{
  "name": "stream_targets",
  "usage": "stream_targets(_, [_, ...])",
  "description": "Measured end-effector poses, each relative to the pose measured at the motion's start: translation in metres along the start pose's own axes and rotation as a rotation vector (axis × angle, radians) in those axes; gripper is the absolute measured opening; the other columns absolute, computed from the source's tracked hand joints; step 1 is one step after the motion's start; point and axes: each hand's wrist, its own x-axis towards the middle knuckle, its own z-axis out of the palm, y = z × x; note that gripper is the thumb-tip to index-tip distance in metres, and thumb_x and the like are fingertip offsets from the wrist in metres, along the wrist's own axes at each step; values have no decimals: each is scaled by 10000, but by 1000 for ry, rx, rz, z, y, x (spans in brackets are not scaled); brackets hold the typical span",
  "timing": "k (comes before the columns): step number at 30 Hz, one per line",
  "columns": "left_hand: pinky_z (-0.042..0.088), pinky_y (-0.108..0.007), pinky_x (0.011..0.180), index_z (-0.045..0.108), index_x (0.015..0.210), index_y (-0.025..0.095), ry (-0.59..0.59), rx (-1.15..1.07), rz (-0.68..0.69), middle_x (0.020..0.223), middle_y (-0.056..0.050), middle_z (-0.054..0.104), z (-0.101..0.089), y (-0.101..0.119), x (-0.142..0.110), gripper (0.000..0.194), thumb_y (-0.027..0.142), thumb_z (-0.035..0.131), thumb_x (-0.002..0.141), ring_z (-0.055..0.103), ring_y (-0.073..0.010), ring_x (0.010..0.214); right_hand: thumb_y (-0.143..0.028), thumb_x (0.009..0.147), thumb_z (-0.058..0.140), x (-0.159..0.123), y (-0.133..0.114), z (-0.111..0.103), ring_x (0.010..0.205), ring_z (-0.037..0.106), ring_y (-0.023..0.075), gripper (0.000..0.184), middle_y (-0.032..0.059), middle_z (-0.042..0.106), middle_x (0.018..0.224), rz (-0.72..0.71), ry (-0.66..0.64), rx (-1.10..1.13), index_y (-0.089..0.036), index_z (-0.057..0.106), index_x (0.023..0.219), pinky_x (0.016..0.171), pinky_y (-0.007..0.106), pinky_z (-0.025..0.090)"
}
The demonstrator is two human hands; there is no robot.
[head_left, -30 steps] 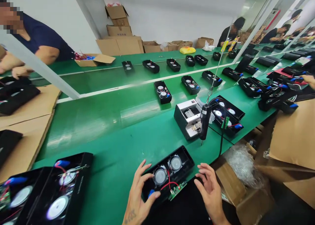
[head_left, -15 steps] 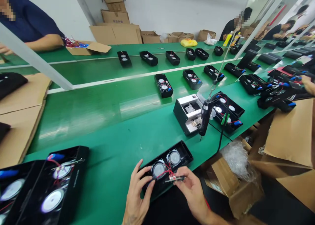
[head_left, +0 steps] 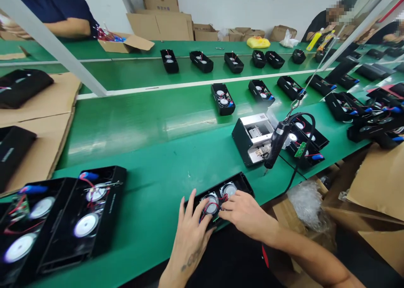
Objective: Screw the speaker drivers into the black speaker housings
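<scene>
The open black speaker case (head_left: 242,183) lay at the near edge of the green worktop (head_left: 142,233), a little right of centre, its long axis slanting up from lower left to upper right. Both hands were on it. The left hand (head_left: 191,233) came up from the near edge, its fingers (head_left: 193,206) spread around the nearer round speaker (head_left: 211,204). The right hand (head_left: 243,212) reached in from the right and covered the middle of the case, just beside the farther speaker (head_left: 229,190). Red wires (head_left: 206,212) showed between the fingers. Each grip was curved down onto the case, but whether either had closed on anything could not be told. A hanging electric screwdriver (head_left: 276,141) was just beyond, beside a silver-and-black machine (head_left: 252,138), and more open cases (head_left: 97,212) lay to the left.
</scene>
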Motion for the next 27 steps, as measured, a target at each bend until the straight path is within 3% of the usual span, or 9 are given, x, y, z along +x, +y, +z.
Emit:
stream_targets(4, [303,-845,1273,786,1154,260,-31,-38,-2,1469,-101,714,1,3,2,323,108,758,870,355,-491,1641,-104,965,678,1,2,-6,968,673,229,187,27,846,1063,-28,-78,56,-185,780,1100,895,405,412])
stream_targets(9, [105,-942,1256,799,1178,243,3,-57,-68,1454,-84,735,3,17,4,408,56,713,825,221,-551,1667,-133,910,673,-5,0,-8,992,630,278,215,81,848,1018,-23,-49,74,-167,793,1085,929,442,403])
stream_targets(12, [24,-953,1246,802,1194,235,0,-37,-53,1455,-90,737,6,19,4,411,78,718,824,224,-567,1657,-104,893,665,-3,-3,-6,1081,605,311,213,113,829,989,-50,-20,7,-152,773,1069,957,459,403])
stream_targets(17, [49,-934,1259,815,1165,246,-34,-47,-44,1476,-92,721,4,9,10,333,138,761,855,237,-555,1658,-94,933,617,7,1,-12,1064,630,272,286,132,792,1161,-148,-55,-45,-120,709,1202,952,430,428])
stream_targets(21, [129,-876,1299,836,1139,286,-88,-157,14,1447,-56,734,-3,-14,27,272,205,782,884,269,-506,1668,-89,995,576,17,8,-24,1135,657,265,230,116,797,1157,-203,-65,-27,-136,712,1175,1013,432,427])
stream_targets(27, [195,-744,1353,872,1050,329,-351,-428,-70,1455,-22,709,-16,-55,61,182,423,798,913,438,-408,1599,-109,988,658,49,22,-44,965,737,228,258,79,817,1121,-104,-138,93,-166,773,1212,797,332,456])
